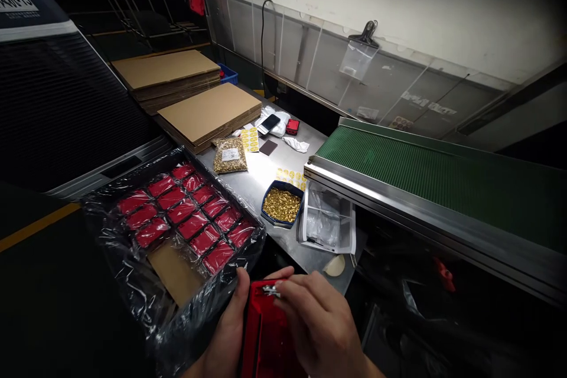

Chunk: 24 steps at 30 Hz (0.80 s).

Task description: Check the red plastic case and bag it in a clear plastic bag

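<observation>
The left hand (228,331) props the red case (266,336) upright near the surface (266,174) so the right hand (319,325) fingers can pinch what seems a small metal fitting (270,290) at its top edge.

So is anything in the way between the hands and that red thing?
No. The left hand already holds the red piece from the side, and the right hand rests on top, fingertips at a small metal part on its upper edge. Nothing sits between them.
</observation>
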Each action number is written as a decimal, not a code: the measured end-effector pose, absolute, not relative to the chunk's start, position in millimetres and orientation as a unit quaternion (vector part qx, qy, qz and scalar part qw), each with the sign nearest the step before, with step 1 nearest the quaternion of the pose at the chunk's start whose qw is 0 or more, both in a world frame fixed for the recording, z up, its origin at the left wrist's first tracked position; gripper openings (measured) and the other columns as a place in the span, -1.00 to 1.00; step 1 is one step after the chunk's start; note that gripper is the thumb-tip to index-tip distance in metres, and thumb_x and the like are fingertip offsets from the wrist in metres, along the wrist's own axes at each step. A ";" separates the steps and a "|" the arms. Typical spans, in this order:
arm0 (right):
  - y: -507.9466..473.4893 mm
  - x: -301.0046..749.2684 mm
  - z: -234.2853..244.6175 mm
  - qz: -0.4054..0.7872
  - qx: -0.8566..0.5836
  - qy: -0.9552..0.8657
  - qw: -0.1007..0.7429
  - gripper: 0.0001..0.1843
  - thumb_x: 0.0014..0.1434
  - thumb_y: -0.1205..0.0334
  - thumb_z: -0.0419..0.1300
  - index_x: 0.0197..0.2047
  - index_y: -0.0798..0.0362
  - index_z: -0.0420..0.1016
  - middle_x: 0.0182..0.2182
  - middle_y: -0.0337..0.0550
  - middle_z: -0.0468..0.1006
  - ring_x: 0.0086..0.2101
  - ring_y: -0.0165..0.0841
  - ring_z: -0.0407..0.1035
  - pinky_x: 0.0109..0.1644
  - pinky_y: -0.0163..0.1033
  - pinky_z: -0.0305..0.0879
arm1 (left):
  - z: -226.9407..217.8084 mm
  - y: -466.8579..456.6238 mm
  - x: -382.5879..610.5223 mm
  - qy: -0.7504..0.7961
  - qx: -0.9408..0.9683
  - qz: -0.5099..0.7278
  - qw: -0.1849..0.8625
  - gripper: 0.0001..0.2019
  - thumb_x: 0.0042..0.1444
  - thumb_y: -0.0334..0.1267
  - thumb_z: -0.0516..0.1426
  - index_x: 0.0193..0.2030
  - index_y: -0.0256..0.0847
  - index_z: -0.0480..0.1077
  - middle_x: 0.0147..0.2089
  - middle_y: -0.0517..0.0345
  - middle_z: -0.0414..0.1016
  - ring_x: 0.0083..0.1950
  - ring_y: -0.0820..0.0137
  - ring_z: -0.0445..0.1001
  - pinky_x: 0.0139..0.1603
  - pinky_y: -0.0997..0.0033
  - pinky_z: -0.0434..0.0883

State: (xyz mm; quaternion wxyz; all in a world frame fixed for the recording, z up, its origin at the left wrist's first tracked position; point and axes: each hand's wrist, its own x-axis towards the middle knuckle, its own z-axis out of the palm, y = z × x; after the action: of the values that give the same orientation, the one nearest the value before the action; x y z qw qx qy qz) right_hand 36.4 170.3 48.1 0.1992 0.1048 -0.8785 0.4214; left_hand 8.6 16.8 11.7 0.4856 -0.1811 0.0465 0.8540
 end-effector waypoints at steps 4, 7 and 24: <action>174.9 48.0 40.1 0.464 0.085 -0.853 0.226 -0.80 0.31 0.31 0.10 0.00 0.04 0.32 -0.26 -0.06 0.54 -0.26 -0.30 0.46 -0.22 -0.19 0.45 | 8.7 17.8 7.6 0.040 -0.207 0.854 0.476 -0.42 0.28 0.23 -0.03 0.17 -0.19 0.40 -0.03 -0.11 0.52 -0.18 0.23 0.54 0.00 0.19 0.42; 166.3 57.2 27.6 0.456 0.190 -0.837 0.234 -0.79 0.38 0.03 0.00 -0.11 -0.04 0.30 -0.43 -0.20 0.55 -0.44 -0.35 0.45 -0.28 -0.19 0.44 | 10.3 24.1 5.1 0.098 -0.299 0.824 0.470 -0.38 0.25 0.26 -0.02 0.05 -0.29 0.45 -0.09 -0.16 0.53 -0.15 0.19 0.54 -0.01 0.21 0.43; 160.1 41.7 8.8 0.770 -0.263 -0.579 0.051 -0.58 0.25 -0.22 0.07 -0.31 0.00 0.27 -0.53 -0.27 0.28 -0.52 -0.38 0.21 -0.46 -0.29 0.34 | 15.8 20.1 17.8 0.729 0.110 0.665 0.121 -0.67 0.17 -0.07 0.23 0.07 -0.04 0.51 0.00 -0.02 0.48 0.01 0.11 0.43 0.02 0.36 0.35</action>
State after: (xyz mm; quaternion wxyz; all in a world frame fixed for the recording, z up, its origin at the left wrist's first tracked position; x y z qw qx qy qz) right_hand 41.7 160.1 8.8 0.0512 -0.2631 -0.5790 0.7700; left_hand 17.8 20.1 15.8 0.1212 0.1104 0.7287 0.6649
